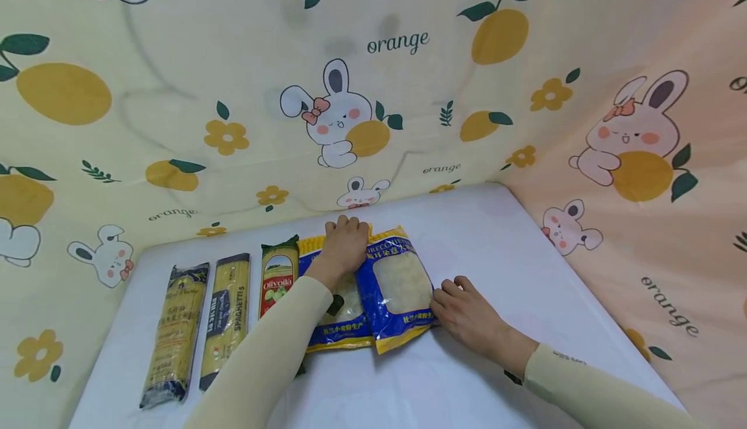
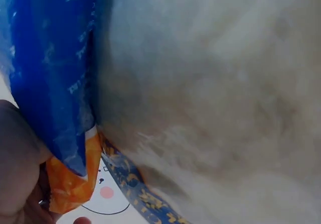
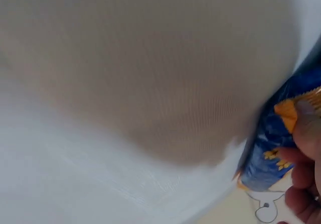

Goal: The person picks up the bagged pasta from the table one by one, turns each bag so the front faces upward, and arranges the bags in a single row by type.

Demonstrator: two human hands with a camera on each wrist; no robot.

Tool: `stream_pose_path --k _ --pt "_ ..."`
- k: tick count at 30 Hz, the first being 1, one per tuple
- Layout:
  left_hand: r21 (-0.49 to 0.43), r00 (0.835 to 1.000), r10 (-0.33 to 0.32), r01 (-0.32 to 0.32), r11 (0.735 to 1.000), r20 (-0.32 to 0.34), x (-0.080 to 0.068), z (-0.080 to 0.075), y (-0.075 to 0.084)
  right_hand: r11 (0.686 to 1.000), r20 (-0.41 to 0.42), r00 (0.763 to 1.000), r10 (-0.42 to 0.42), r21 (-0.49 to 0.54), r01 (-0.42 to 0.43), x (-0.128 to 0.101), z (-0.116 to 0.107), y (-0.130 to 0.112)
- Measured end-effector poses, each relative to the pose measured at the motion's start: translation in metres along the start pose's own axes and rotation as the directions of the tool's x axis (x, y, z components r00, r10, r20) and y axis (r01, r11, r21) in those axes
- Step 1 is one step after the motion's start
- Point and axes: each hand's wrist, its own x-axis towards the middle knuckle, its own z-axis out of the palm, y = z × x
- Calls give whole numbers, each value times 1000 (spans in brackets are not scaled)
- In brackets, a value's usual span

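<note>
Left hand (image 1: 345,242) lies palm down, fingers curled over the far edge where two blue-and-yellow pasta bags meet, gripping there. Right hand (image 1: 467,312) rests flat on the white counter (image 1: 502,234) with relaxed fingers, fingertips touching the near right corner of the right bag (image 1: 397,293). That bag is glossy blue with yellow borders and a clear window showing pale pasta; it overlaps the left bag (image 1: 341,325), which is partly hidden by the forearm. Further left lie three narrow packs side by side: a green Olivoila pack (image 1: 277,280), a spaghetti pack (image 1: 224,319) and a dark-ended spaghetti pack (image 1: 175,332).

From the left wrist, blue film with an orange corner (image 2: 70,184) sits beside the palm, the rest blurred.

From the right wrist, fingers (image 3: 306,153) touch a blue-and-orange bag corner (image 3: 273,143); most of the view is blurred white.
</note>
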Motion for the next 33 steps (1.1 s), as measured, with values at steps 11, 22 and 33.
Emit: stream_pose_path --k 11,22,33 --pt "74 895 128 -106 992 -427 20 3 11 1000 -80 997 3 -29 -5 -9 -5 38" --pt "14 976 21 -18 1000 -216 18 4 43 986 -21 989 143 -81 -144 -17 -4 43" --pt "14 954 248 -254 967 170 -35 18 90 986 43 987 157 -67 -154 -27 -4 46"
